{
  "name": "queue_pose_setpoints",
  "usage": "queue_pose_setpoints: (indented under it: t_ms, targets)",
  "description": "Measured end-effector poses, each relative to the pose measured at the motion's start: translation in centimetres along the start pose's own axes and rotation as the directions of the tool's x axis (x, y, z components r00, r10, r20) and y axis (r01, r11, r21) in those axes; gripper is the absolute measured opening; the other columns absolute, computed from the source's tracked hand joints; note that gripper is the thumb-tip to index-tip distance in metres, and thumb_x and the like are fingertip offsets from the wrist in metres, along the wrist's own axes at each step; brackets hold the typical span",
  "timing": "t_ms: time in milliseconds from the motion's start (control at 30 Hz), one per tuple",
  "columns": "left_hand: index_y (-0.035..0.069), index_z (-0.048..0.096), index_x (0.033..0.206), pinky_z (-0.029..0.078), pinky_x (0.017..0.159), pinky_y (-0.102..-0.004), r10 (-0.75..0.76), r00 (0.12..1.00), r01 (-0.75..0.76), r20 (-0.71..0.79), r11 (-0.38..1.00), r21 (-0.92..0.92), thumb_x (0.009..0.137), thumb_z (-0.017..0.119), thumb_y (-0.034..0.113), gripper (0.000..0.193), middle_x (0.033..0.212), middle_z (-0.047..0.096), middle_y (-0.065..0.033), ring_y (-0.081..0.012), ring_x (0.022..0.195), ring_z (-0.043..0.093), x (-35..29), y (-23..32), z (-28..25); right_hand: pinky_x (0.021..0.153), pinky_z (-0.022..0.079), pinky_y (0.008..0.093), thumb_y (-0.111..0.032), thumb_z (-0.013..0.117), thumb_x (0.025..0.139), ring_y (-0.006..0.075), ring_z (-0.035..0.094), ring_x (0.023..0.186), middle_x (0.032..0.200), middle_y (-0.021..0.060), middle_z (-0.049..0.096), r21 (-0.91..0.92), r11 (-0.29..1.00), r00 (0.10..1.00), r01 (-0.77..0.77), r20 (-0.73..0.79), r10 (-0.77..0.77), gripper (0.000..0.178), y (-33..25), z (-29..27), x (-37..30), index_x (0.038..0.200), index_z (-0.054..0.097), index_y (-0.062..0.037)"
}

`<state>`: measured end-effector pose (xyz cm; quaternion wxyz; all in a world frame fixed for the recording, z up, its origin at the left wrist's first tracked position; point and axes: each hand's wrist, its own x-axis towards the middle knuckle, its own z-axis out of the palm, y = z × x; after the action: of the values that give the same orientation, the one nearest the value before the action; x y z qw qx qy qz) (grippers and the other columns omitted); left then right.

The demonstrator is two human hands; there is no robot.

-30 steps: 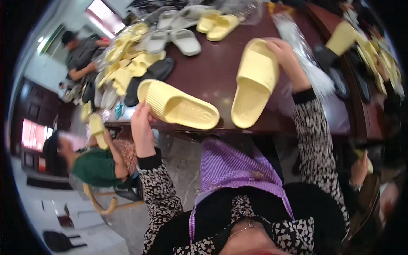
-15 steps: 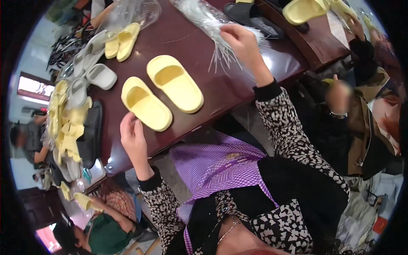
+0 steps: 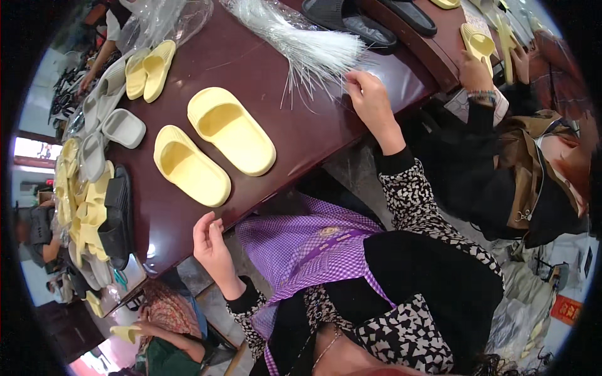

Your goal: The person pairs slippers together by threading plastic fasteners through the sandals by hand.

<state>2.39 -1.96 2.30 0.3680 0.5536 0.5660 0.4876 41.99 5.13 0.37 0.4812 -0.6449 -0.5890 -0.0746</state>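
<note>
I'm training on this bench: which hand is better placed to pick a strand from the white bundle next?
Probably the right hand: its fingertips are near the loose ends of the white bundle. The left hand is farther off, nearest a yellow slipper.

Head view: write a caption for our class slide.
Two yellow slippers lie side by side on a dark red table, the right hand near a bundle of white strands.

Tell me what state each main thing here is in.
White strands: loose ends fanned out.
Left hand: loosely curled, nothing visibly held.
Right hand: beside the white strands, contact unclear.
Front yellow slippers: side by side, soles down.
Clear plastic bag: crumpled.
Yellow slippers near the bag: close together.
Purple apron: worn.
</note>
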Motion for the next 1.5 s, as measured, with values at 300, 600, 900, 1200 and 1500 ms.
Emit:
queue_pose_setpoints:
  t_ms: [300,600,900,1200,1500]
  targets:
    - [-0.004,0.059,0.109,0.049,0.078,-0.024,-0.047,0.999,0.047,-0.005,0.998,-0.052,0.093,0.051,0.005,0.02,0.103,0.064,-0.0087,-0.0127,0.088,0.061,-0.7,-1.0,0.6,0.069,0.048,0.036,-0.002,0.062,0.079,0.0309,0.061,0.077,0.083,0.0142,0.064,-0.053,0.994,0.989,0.093,0.117,-0.086,0.019,-2.8,0.4,-0.8,0.098,0.061,-0.0006]
    - [-0.004,0.059,0.106,0.048,0.078,-0.0252,0.088,0.991,-0.085,0.104,0.996,-0.041,0.09,0.054,-0.001,0.017,0.1,0.062,-0.0076,-0.0129,0.087,0.059,-0.8,0.5,2.3,0.066,0.048,0.0266,0.002,0.059,0.08,0.0154,0.061,0.07,0.076,0.0075,0.062,0.318,0.906,0.898,-0.279,0.421,0.129,0.018,-6.9,-2.5,-1.7,0.099,0.06,-0.0003]
    - [-0.002,0.061,0.097,0.05,0.075,-0.0331,0.613,0.714,-0.599,0.338,0.785,-0.159,0.077,0.062,-0.006,0.02,0.093,0.063,-0.0154,-0.0296,0.083,0.061,1.6,6.8,9.7,0.066,0.048,0.025,0.007,0.063,0.075,0.0148,0.061,0.071,0.077,0.007,0.061,0.53,0.806,0.706,-0.263,0.675,-0.213,0.02,-12.9,-5.8,-3.3,0.095,0.06,0.001]
    - [-0.003,0.062,0.091,0.049,0.069,-0.0303,0.519,0.75,-0.548,0.411,0.835,-0.054,0.08,0.063,-0.003,0.011,0.084,0.064,-0.0132,-0.0241,0.076,0.063,0.4,5.2,6.1,0.063,0.046,0.0281,0.008,0.065,0.071,0.0192,0.06,0.072,0.076,0.0071,0.061,0.476,0.88,0.769,-0.011,0.567,-0.297,0.017,-15.1,-5.9,-2.5,0.086,0.062,-0.0001]
    - [-0.003,0.06,0.086,0.049,0.065,-0.0352,0.539,0.824,-0.565,0.174,0.803,0.188,0.075,0.064,-0.005,0.012,0.08,0.062,-0.0149,-0.031,0.072,0.061,-1.9,5.3,1.5,0.064,0.046,0.0323,0.009,0.063,0.065,0.0245,0.059,0.073,0.079,0.0074,0.063,0.451,0.753,0.679,0.479,0.354,-0.643,0.024,-18.8,-3.0,-0.5,0.087,0.062,-0.0012]
